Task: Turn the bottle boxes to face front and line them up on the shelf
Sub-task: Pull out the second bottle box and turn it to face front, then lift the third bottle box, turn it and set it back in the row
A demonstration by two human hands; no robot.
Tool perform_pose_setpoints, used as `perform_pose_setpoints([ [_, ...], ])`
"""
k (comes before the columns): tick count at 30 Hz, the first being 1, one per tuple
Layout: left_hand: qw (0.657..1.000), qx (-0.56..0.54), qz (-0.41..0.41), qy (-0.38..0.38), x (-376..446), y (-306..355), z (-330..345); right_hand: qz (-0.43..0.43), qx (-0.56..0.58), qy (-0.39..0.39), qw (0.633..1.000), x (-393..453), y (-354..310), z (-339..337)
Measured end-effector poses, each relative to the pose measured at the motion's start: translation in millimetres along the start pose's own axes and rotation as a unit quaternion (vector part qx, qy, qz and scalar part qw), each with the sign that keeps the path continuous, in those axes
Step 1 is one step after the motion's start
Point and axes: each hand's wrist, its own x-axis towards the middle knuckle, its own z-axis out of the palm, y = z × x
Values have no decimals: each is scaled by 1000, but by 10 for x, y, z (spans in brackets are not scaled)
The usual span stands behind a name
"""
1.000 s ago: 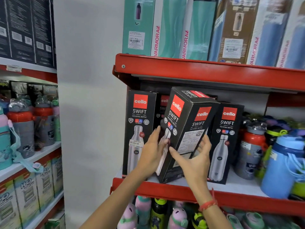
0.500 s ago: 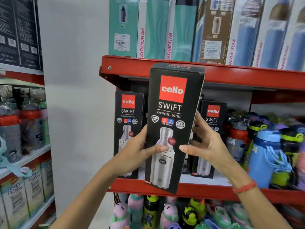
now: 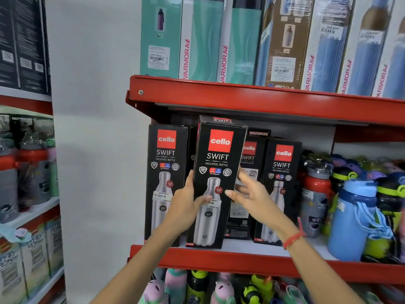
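Note:
Several black Cello Swift bottle boxes stand on the red-edged shelf [image 3: 252,263]. My left hand [image 3: 185,208] grips the middle box [image 3: 220,159] by its left edge, thumb on the front. That box stands upright at the shelf's front, logo facing me. My right hand [image 3: 255,197] is blurred beside the box's right edge, fingers spread, thumb tip near its front. The left box [image 3: 166,167] and the right box [image 3: 282,172] face front. Between them, further back, another box [image 3: 248,165] shows mostly its side panel.
Loose bottles, including a blue bottle [image 3: 352,218] and a red-capped grey bottle [image 3: 315,194], crowd the shelf's right part. Tall Varmora boxes [image 3: 201,40] fill the upper shelf close above. Animal-shaped bottles [image 3: 175,286] sit below. A white wall [image 3: 94,150] is left.
The middle box went from tilted and side-on, to lifted toward me facing front, to standing on the shelf beside the left box. My right hand has loosened off its right side.

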Motion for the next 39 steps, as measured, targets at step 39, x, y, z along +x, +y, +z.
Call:
perform_pose_setpoints([
  [39, 863, 467, 147, 124, 54, -41, 154, 194, -238, 435, 846, 559, 292, 452],
])
